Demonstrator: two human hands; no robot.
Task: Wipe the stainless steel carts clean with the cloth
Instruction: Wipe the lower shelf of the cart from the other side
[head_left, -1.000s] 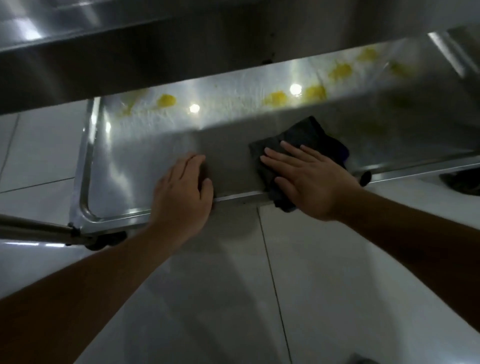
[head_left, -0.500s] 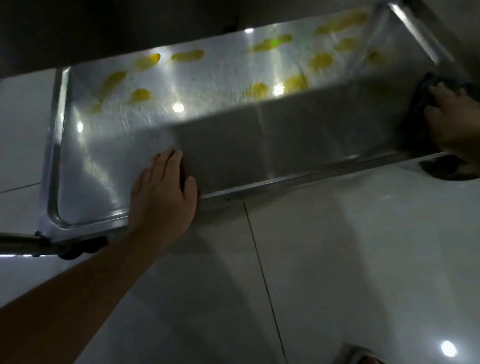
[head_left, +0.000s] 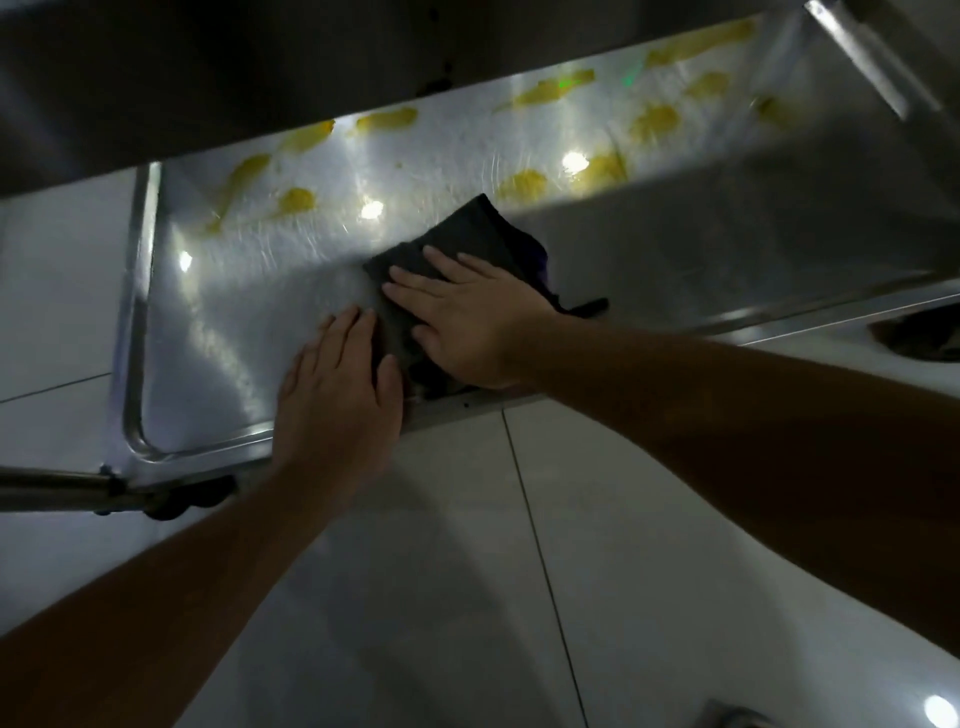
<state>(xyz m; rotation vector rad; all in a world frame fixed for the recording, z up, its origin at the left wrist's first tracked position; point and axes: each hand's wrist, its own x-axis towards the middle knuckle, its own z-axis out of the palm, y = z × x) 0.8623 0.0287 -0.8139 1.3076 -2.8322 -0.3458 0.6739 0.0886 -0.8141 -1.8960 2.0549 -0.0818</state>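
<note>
The stainless steel cart's bottom shelf (head_left: 208, 332) lies low over the floor, with several yellow smears (head_left: 522, 185) along its far side. A dark cloth (head_left: 462, 234) lies on the shelf near its front rim. My right hand (head_left: 467, 317) presses flat on the cloth, fingers spread and pointing left. My left hand (head_left: 337, 384) rests flat over the front rim just left of the cloth, its thumb touching the cloth's edge. The cart's upper shelf (head_left: 208, 78) overhangs the far part and hides it.
A white tiled floor (head_left: 519, 597) fills the foreground. A cart leg (head_left: 52, 488) and a black caster (head_left: 187, 501) sit at the shelf's front left corner. An upright post (head_left: 862, 57) rises at the right. A dark round floor opening (head_left: 924, 335) lies at far right.
My right hand swept the cloth to the shelf's far right end and has come back to the middle, beside my left hand. My left hand stayed on the front rim.
</note>
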